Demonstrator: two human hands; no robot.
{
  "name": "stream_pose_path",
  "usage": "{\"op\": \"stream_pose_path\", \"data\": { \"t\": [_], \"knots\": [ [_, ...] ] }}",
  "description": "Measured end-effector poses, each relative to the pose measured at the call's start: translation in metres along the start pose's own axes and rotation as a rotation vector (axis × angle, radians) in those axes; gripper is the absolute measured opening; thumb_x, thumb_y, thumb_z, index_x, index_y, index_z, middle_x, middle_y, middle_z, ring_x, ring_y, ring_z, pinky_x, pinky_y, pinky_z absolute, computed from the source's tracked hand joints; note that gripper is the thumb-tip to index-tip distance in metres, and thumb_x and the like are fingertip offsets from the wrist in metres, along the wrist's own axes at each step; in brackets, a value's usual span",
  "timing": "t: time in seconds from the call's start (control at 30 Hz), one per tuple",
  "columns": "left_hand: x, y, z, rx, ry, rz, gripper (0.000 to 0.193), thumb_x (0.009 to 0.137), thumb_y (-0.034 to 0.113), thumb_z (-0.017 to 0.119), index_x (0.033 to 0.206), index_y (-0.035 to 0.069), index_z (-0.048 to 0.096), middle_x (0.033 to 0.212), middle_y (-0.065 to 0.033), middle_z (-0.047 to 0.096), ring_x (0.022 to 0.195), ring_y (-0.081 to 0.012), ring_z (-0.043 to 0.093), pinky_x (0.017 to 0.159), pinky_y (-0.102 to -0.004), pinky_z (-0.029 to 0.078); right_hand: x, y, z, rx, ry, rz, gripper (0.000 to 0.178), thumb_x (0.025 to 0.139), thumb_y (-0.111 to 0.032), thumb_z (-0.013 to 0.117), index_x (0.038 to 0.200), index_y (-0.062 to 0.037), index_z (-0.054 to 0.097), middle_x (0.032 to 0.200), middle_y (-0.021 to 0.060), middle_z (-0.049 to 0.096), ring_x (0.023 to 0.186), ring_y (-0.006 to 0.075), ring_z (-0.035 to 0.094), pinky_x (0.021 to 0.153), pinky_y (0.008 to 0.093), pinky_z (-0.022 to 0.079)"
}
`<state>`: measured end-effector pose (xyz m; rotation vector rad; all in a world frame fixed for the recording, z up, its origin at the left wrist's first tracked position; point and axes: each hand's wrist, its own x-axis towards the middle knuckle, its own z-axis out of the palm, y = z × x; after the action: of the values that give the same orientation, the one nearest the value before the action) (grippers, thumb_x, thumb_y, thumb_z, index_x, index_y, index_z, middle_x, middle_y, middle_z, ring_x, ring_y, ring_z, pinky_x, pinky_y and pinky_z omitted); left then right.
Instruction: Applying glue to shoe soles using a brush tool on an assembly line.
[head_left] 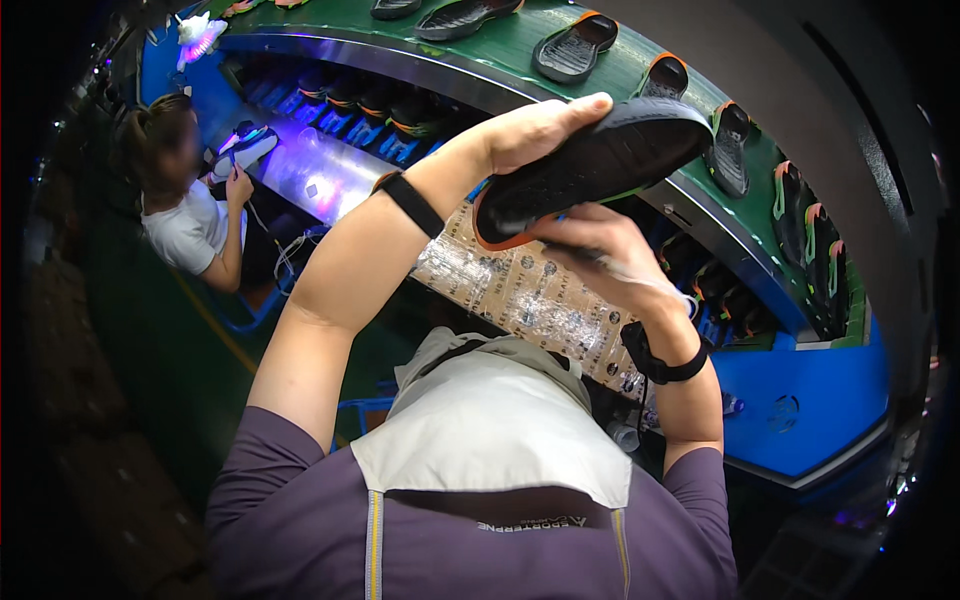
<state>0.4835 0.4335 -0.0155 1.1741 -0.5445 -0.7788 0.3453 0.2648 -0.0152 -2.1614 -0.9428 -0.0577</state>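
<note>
A black shoe sole (610, 155) with an orange rim at its near end is held up over the bench, tilted. My left hand (530, 135) grips it from the left, thumb sticking out along the top and the other fingers hidden behind it. Close to the orange rim, my right hand (610, 250) has its fingers curled and pressed together, slightly blurred. A thin whitish strip (645, 280) runs along that hand toward the wrist. Whether the right fingers pinch the rim or some small thing is hidden.
Beyond the bench, a green conveyor belt (500, 45) carries several soles. More soles fill a rack (370, 115) underneath. Printed brown wrapping (530, 290) covers the bench top. At the left a seated person (180, 200) works on a shoe. A blue panel (800, 400) stands at the right.
</note>
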Motion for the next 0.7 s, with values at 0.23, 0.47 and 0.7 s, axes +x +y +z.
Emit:
{"op": "stream_pose_path", "data": {
  "t": [0.23, 0.47, 0.7],
  "knots": [
    [0.014, 0.007, 0.007, 0.37, 0.031, -0.222, 0.074, 0.104, 0.068, 0.053, 0.123, -0.001, 0.074, 0.109, -0.0097, 0.075, 0.093, -0.0153, 0.068, 0.087, -0.0335, 0.057, 0.003, 0.009, -0.005, -0.213, 0.05, -0.055, 0.035, 0.081, -0.012, 0.084, 0.116, -0.01, 0.078, 0.088, 0.0094, 0.068, 0.086, 0.0304, 0.066, 0.077, 0.0439, 0.053],
    [0.002, 0.014, 0.011, 0.621, 0.011, -0.233, 0.078, 0.103, 0.072, 0.05, 0.117, 0.001, 0.078, 0.105, -0.013, 0.076, 0.095, -0.0191, 0.067, 0.09, -0.0363, 0.055, 0.009, 0.008, 0.0, 0.03, -0.063, -0.083, 0.037, 0.083, -0.007, 0.083, 0.12, -0.0123, 0.078, 0.087, 0.0092, 0.066, 0.082, 0.0308, 0.064, 0.075, 0.0426, 0.053],
    [-0.01, -0.009, -0.023, 0.559, 0.104, -0.259, 0.082, 0.105, 0.073, 0.044, 0.121, -0.002, 0.075, 0.109, -0.0133, 0.076, 0.095, -0.0182, 0.068, 0.09, -0.0364, 0.055, 0.006, 0.022, 0.024, 0.181, -0.195, 0.099, 0.035, 0.088, -0.005, 0.08, 0.123, -0.0091, 0.077, 0.108, 0.0118, 0.073, 0.093, 0.0311, 0.07, 0.089, 0.0405, 0.056]
  ]
}}
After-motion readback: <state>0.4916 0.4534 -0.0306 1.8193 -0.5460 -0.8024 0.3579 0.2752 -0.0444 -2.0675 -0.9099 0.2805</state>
